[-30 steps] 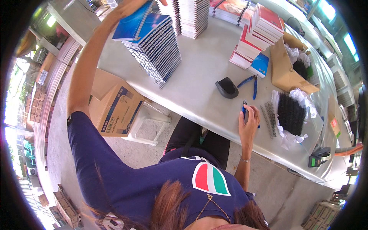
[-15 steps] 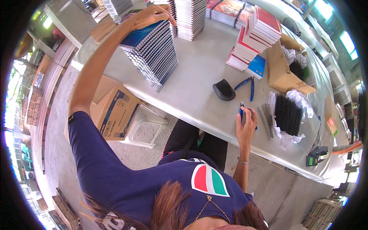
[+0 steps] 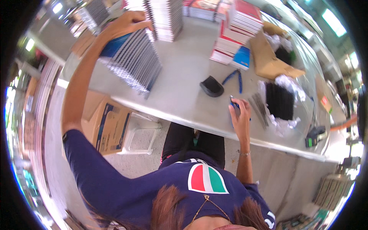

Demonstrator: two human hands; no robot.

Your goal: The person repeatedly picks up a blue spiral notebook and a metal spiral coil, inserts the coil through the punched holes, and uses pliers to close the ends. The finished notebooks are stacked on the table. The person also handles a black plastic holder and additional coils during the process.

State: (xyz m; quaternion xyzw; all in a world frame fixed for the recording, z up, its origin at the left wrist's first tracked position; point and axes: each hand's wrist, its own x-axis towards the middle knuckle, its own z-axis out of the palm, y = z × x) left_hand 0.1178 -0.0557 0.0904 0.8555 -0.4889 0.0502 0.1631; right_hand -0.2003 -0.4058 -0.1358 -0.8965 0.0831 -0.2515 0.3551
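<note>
One black pouch (image 3: pixel 211 86), one pair of blue-handled pliers (image 3: pixel 234 78), one cardboard box (image 3: pixel 111 126), two hands.

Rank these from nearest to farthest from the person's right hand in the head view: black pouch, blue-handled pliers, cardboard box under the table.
From the right hand:
1. Blue-handled pliers, just beyond it on the table.
2. Black pouch, to its left.
3. Cardboard box, far left, below the table.

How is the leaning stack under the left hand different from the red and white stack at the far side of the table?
The leaning stack is slanted, shows blue covers and wire spirals, and the left hand rests on it. The red and white stack stands straight and untouched. Both are piled books on the grey table.
</note>
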